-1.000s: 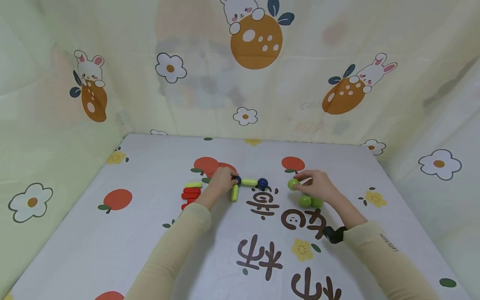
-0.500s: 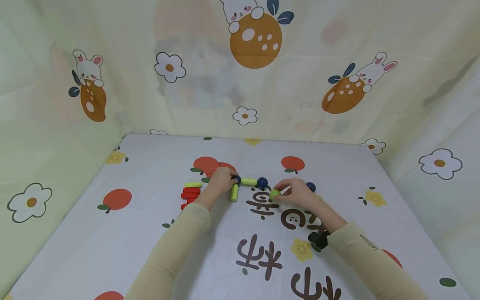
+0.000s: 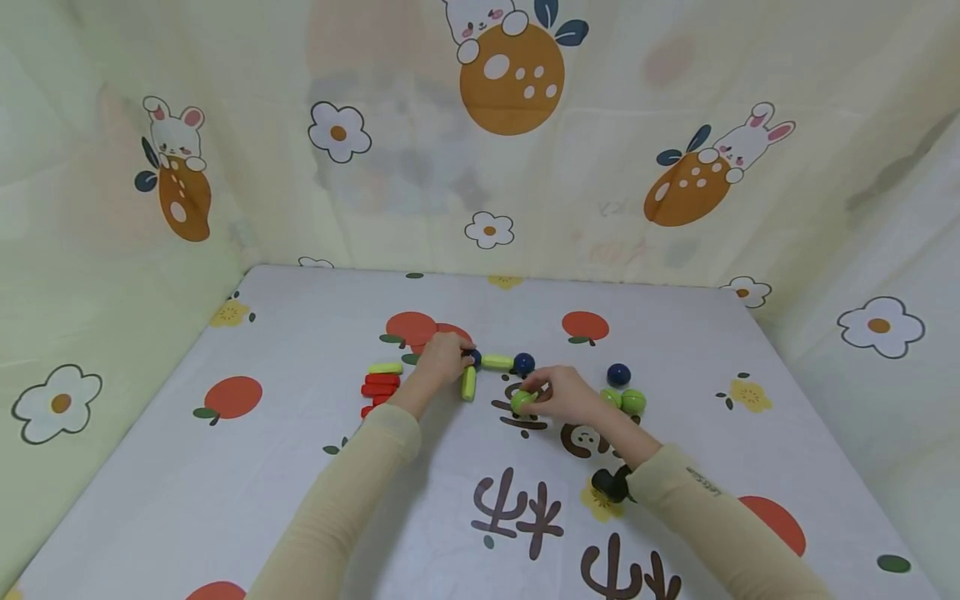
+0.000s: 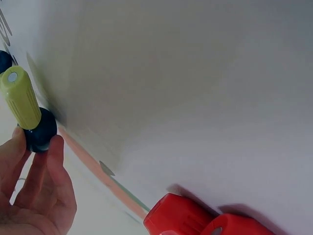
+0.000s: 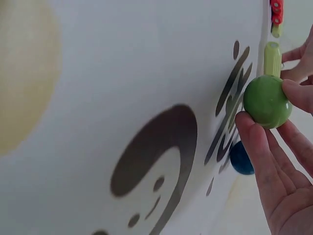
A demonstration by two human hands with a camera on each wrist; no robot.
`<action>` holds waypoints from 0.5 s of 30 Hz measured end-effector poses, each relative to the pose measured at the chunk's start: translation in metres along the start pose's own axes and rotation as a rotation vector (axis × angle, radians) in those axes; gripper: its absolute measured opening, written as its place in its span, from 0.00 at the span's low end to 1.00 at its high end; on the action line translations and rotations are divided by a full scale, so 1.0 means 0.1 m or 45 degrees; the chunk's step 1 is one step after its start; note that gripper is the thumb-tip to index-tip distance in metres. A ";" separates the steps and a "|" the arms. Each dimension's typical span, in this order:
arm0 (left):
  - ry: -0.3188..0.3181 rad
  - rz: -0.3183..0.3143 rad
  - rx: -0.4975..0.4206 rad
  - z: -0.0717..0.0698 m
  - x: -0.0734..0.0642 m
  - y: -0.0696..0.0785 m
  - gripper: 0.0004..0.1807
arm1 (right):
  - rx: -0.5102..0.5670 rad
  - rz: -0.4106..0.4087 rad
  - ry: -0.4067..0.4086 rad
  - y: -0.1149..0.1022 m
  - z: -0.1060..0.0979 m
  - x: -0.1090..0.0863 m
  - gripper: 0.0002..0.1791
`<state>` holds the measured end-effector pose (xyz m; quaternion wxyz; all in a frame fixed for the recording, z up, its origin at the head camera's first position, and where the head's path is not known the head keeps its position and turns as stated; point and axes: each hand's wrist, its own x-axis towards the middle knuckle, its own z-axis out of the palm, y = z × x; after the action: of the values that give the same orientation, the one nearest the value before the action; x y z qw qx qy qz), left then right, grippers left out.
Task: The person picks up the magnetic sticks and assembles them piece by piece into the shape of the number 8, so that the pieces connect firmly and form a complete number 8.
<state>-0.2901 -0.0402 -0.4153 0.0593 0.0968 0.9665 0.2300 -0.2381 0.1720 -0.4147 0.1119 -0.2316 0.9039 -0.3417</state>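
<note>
My left hand point(image 3: 442, 367) pinches a dark blue ball point(image 4: 43, 131) at the corner of a small frame. From that ball one yellow-green rod point(image 3: 468, 384) points toward me. A second yellow-green rod point(image 3: 497, 362) runs right to another blue ball point(image 3: 524, 363). With thumb and fingertips my right hand point(image 3: 562, 393) holds a green ball point(image 5: 267, 101), just in front of the right-hand blue ball. In the right wrist view the green ball overlaps the near end of a yellow-green rod point(image 5: 272, 58).
Left of my left hand lie several red rods point(image 3: 381, 385) and a loose yellow-green rod point(image 3: 386, 368). Right of my right hand sit a blue ball point(image 3: 618, 375) and two green balls point(image 3: 633, 402). A patterned curtain point(image 3: 405, 192) hangs behind the printed tabletop point(image 3: 315, 517).
My right hand has carried the green ball left and toward me, from beside the other green balls to near the frame. The left hand keeps its place on the blue ball.
</note>
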 end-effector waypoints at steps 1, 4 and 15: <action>0.000 0.001 0.003 0.00 0.00 0.00 0.17 | 0.004 -0.003 -0.010 -0.01 0.01 0.01 0.14; 0.003 0.009 0.017 0.00 0.00 0.00 0.17 | 0.030 -0.004 -0.032 -0.04 0.05 0.04 0.14; -0.014 0.012 -0.013 -0.01 0.01 -0.01 0.17 | 0.087 0.006 -0.039 -0.15 0.21 0.15 0.15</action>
<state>-0.2911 -0.0412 -0.4145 0.0640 0.1021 0.9645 0.2348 -0.2380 0.1428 -0.4211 0.1344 -0.2309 0.8905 -0.3684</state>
